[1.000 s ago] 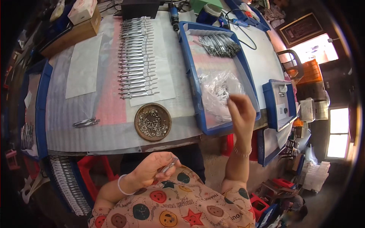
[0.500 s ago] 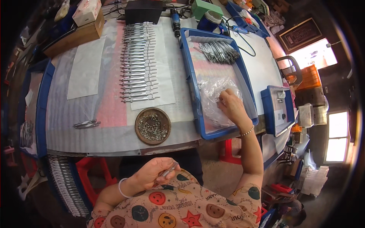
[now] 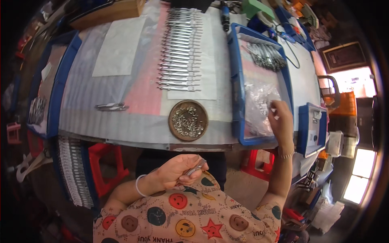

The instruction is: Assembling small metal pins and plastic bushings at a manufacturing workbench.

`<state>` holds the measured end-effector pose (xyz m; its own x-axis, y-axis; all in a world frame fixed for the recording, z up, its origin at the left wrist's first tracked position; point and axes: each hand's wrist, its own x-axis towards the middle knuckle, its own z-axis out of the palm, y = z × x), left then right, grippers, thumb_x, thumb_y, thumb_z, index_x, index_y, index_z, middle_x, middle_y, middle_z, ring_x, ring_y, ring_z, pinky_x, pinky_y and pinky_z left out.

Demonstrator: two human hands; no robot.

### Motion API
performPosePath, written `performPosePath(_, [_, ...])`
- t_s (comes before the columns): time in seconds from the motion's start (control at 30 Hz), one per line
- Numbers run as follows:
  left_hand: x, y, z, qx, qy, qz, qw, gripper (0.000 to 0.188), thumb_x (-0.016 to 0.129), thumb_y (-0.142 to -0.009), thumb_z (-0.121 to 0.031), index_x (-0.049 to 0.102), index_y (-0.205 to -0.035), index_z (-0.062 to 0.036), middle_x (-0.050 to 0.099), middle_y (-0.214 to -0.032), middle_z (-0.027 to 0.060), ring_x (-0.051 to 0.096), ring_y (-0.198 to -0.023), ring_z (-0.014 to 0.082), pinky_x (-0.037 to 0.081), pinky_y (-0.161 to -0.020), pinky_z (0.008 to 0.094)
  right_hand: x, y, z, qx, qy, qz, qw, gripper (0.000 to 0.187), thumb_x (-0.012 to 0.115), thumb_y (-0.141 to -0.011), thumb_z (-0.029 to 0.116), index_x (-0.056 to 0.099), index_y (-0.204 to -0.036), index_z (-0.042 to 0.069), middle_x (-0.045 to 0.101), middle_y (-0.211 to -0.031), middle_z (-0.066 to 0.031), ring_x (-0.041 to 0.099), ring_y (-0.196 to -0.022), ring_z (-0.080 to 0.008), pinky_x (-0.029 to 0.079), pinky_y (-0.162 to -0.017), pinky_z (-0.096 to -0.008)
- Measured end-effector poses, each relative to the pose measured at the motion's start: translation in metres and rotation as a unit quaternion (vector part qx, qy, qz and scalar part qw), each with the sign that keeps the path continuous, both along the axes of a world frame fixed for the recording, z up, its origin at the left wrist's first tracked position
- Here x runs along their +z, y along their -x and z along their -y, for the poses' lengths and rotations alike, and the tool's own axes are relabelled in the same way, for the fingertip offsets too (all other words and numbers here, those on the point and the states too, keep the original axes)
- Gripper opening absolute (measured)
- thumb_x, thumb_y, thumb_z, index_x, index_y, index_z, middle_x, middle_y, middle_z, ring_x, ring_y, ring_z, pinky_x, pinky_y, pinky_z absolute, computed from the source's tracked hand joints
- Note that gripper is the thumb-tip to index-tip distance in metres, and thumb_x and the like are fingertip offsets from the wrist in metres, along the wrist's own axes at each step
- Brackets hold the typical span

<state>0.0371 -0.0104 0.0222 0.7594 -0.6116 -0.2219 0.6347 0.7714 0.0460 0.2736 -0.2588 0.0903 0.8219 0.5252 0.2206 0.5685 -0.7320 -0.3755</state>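
Note:
My left hand (image 3: 178,172) is closed in front of my body, below the table edge, around a small metal part (image 3: 197,166); most of it is hidden by the fingers. Over the long blue tray (image 3: 238,91) on the right, my right hand (image 3: 282,123) has its fingers curled in a pinch at the side of a clear plastic bag (image 3: 256,107). What those fingers hold, if anything, is too small to make out. Beyond the bag, a bundle of slim metal pieces (image 3: 265,56) lies in the same tray.
A round wooden bowl (image 3: 172,127) holds tiny metal parts. Behind it runs a long row of metal pieces (image 3: 180,60) on white paper. A few loose pieces (image 3: 112,107) lie to the left. Blue trays (image 3: 67,69) stand at the far left and right; red stools (image 3: 106,162) are below.
The whole view has shifted, so the table appears further right and higher. My right hand has moved from over the bag to its right side. My left hand keeps its grip.

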Motion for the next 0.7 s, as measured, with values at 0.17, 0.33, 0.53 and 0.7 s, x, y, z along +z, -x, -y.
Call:
performPosePath(0.17, [0.003, -0.001, -0.004, 0.01, 0.006, -0.022, 1.0, 0.037, 0.041, -0.098, -0.033, 0.053, -0.105, 0.0018, 0.05, -0.07, 0.002, 0.033, -0.046, 0.0035, 0.026, -0.039, 0.0176, 0.005, 0.094, -0.029, 0.055, -0.352, -0.272, 0.894, 0.023, 0.059, -0.071, -0.008, 0.06, -0.093, -0.002, 0.058, -0.09, -0.0081, 0.057, -0.081, -0.0149, 0.046, -0.07, -0.0243])
performPosePath(0.33, [0.003, 0.002, -0.002, 0.013, 0.013, -0.01, 1.0, 0.036, 0.042, -0.098, -0.034, 0.054, -0.104, 0.0003, 0.05, -0.068, 0.0013, 0.033, -0.045, 0.0035, 0.025, -0.038, 0.0169, -0.037, 0.132, -0.072, 0.166, -0.408, -0.473, 0.763, 0.024, 0.06, -0.073, -0.008, 0.059, -0.097, -0.004, 0.058, -0.095, -0.0121, 0.056, -0.088, -0.0174, 0.046, -0.079, -0.0281])
performPosePath(0.53, [0.007, 0.009, -0.008, 0.026, 0.009, -0.022, 0.999, 0.033, 0.043, -0.098, -0.031, 0.055, -0.102, -0.0014, 0.05, -0.067, 0.0004, 0.034, -0.045, 0.0035, 0.025, -0.038, 0.0159, -0.064, 0.142, -0.086, 0.147, -0.497, -0.566, 0.642, 0.022, 0.064, -0.078, 0.0, 0.057, -0.098, -0.004, 0.057, -0.096, -0.014, 0.056, -0.089, -0.0199, 0.046, -0.081, -0.0306])
performPosePath(0.7, [0.012, 0.01, -0.007, 0.041, -0.017, -0.045, 0.998, 0.033, 0.042, -0.098, -0.031, 0.056, -0.1, -0.0015, 0.05, -0.066, 0.0001, 0.034, -0.045, 0.0033, 0.026, -0.039, 0.0156, -0.067, 0.146, -0.092, 0.152, -0.525, -0.584, 0.6, 0.022, 0.066, -0.081, 0.008, 0.057, -0.097, -0.003, 0.056, -0.095, -0.0144, 0.056, -0.089, -0.0206, 0.046, -0.08, -0.0317])
